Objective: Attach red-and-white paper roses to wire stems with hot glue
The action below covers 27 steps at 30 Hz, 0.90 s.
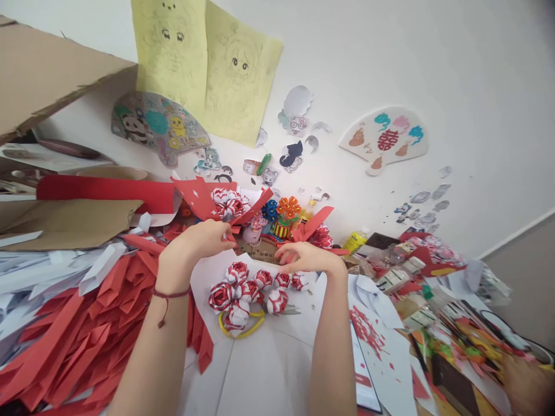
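My left hand reaches over the far left edge of a white paper sheet. Its fingers are closed and bent down beside some red paper; what they hold, if anything, I cannot make out. On the far right of the sheet, my right hand hovers with fingers loosely curved, the thumb apart and nothing visible in them. Between my forearms lies a cluster of red-and-white folded paper flowers. A yellow ring is partly under them, and scissor blades poke out at their right.
Folded red paper strips and white strips heap up on the left. Against the wall stand a red-wrapped bouquet and a pot of orange flowers. Bottles, papers and tools crowd the right, where another person's hand shows.
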### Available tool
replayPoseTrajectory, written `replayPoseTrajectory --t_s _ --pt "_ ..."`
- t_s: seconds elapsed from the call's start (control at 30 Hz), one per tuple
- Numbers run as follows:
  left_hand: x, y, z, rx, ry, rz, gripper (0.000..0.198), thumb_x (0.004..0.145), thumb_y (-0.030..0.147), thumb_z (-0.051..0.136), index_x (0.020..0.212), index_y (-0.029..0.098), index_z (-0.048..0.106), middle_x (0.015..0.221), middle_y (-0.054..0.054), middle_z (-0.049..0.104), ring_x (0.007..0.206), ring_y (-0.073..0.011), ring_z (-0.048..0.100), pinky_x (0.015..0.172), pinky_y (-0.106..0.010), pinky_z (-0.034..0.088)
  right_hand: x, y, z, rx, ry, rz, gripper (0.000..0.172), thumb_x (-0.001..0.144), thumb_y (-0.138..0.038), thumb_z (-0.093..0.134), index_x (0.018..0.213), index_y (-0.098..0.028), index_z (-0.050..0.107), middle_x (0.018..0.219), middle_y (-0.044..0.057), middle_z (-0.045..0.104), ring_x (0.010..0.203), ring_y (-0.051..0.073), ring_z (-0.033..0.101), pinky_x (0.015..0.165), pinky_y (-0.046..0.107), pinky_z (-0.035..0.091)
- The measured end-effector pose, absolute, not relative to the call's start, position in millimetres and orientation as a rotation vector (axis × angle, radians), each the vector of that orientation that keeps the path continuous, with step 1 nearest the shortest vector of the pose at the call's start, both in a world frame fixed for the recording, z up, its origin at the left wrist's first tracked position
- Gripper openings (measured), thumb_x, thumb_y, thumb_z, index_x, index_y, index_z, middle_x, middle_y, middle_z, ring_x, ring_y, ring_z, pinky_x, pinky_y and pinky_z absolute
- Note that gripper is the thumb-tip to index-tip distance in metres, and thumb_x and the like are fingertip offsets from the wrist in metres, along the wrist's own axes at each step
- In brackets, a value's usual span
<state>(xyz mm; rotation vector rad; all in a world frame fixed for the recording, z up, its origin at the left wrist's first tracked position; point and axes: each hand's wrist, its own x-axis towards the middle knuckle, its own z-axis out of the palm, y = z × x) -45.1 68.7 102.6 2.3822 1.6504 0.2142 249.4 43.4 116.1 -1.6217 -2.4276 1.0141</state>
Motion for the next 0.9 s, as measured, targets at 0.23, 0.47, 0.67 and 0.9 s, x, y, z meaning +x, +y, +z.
replayPoseTrajectory --t_s 0.23,0.47,0.67,0.9 --pt "-42 49 119 2.343 1.673 -0.013 0.046 0.084 0.051 0.053 0.123 0.029 0.061 0.124 -0.007 0.067 0.108 -0.0301 0.065 0.085 -0.038 0.049 277 35 117 -1.974 -2.202 0.774 0.035 0.081 -0.039 0.073 0.110 -0.020 0.069 0.101 0.006 0.072 0.091 0.020 0.067 0.077 0.027 0.050" --pt "-49 45 123 2.293 1.777 -0.089 0.058 0.083 0.060 0.051 0.132 0.028 0.055 0.135 -0.010 0.061 0.117 -0.0340 0.061 0.085 -0.038 0.049 288 68 79 -2.293 -2.066 1.173 0.049 0.058 -0.032 0.087 0.100 -0.013 0.072 0.091 0.011 0.073 0.068 0.022 0.068 0.061 0.033 0.053" --pt "-55 49 118 2.262 1.805 -0.102 0.065 0.080 0.059 0.054 0.137 0.028 0.053 0.138 -0.011 0.061 0.118 -0.0355 0.061 0.086 -0.040 0.049 298 53 85 -1.978 -2.103 1.283 0.040 0.065 -0.037 0.080 0.100 -0.020 0.073 0.103 0.015 0.072 0.085 0.020 0.069 0.073 0.028 0.053" --pt "-57 48 117 2.238 1.850 -0.135 0.064 0.078 0.048 0.062 0.138 0.029 0.052 0.136 -0.011 0.062 0.117 -0.0365 0.061 0.081 -0.040 0.050 280 49 102 -1.197 -2.280 1.487 0.052 0.069 -0.039 0.084 0.114 -0.022 0.065 0.125 0.012 0.065 0.104 0.020 0.063 0.081 0.027 0.053"
